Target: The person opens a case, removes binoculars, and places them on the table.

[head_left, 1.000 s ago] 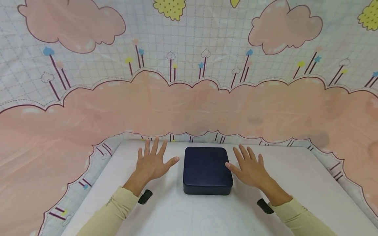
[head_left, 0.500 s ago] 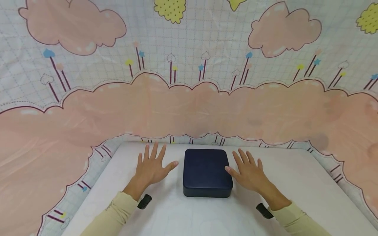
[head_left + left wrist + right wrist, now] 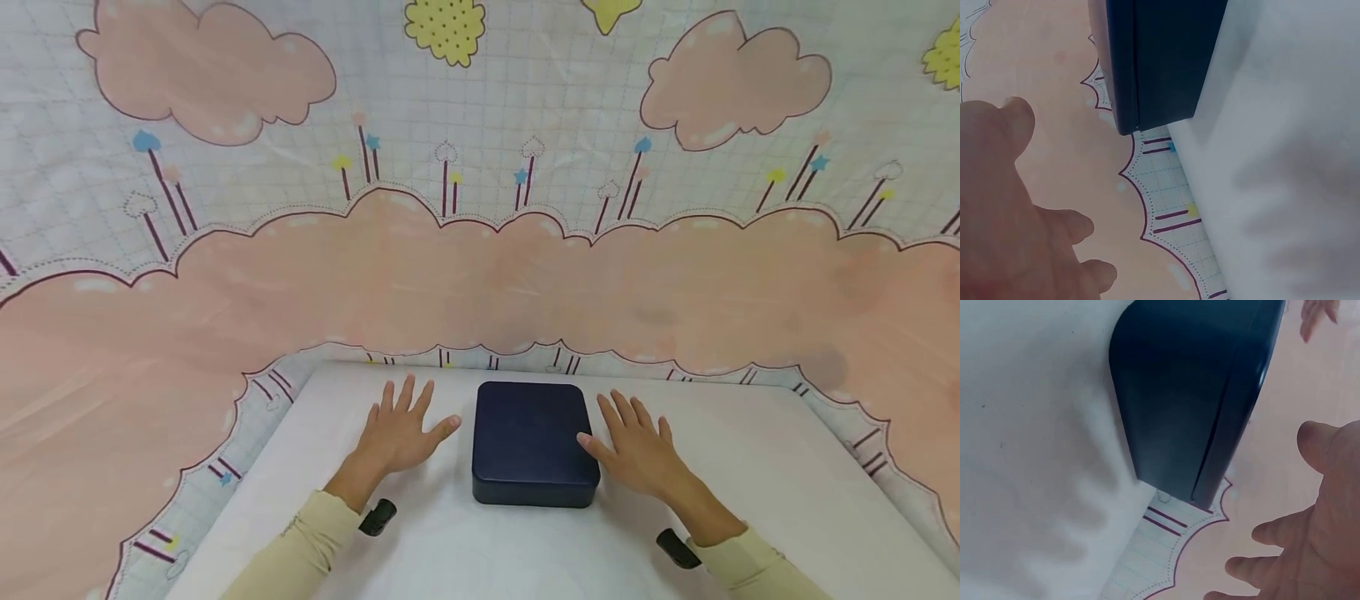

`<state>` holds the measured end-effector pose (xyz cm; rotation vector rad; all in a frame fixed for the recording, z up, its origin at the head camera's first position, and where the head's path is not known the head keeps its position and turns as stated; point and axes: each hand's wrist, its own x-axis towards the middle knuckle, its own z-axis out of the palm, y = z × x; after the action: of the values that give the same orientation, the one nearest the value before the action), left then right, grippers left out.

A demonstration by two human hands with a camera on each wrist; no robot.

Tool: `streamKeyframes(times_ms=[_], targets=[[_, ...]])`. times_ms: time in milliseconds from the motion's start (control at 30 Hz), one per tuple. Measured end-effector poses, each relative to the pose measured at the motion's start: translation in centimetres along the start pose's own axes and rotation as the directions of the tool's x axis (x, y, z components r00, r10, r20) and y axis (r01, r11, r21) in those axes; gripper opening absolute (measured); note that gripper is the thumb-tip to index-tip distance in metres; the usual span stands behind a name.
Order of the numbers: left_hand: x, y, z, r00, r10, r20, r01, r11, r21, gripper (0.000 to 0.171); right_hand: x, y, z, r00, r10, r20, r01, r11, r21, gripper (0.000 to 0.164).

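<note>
A dark navy, square box (image 3: 534,437) with rounded corners and a lid seam on its side sits on the white table. To its left hovers my left hand (image 3: 401,437), fingers spread and palm down, holding nothing. My right hand (image 3: 637,450) is spread the same way on the other side, and its thumb tip overlaps the box's right edge in the head view. Both wrist views show the box's side wall (image 3: 1172,62) apart from the hands, whose shadows fall on the tabletop.
The white table (image 3: 450,554) meets a patterned cloth backdrop (image 3: 480,275) with peach clouds and stars behind and at both sides. A black wrist device (image 3: 378,517) hangs under the left wrist, another black device (image 3: 678,549) under the right.
Both hands stay spread beside the box, the left one slightly lower against the table's back edge. The whole head view has shifted a little. The box has stayed in place on the table.
</note>
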<state>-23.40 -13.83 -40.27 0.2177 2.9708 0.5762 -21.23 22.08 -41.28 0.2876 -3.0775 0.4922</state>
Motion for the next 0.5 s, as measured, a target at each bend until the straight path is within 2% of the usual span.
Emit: streamKeyframes(times_ms=[300, 500], targets=[[0.0, 0.5, 0.8, 0.999, 0.021, 0.030, -0.017, 0.993, -0.118, 0.087, 0.1, 0.1, 0.7, 0.998, 0.019, 0.055, -0.022, 0.999, 0.048, 0.089], [0.1, 0.6, 1.4, 0.996, 0.027, 0.083, -0.006, 0.970, -0.243, 0.089, 0.2, 0.0, 1.0, 0.996, 0.021, 0.081, -0.029, 0.996, 0.090, 0.090]])
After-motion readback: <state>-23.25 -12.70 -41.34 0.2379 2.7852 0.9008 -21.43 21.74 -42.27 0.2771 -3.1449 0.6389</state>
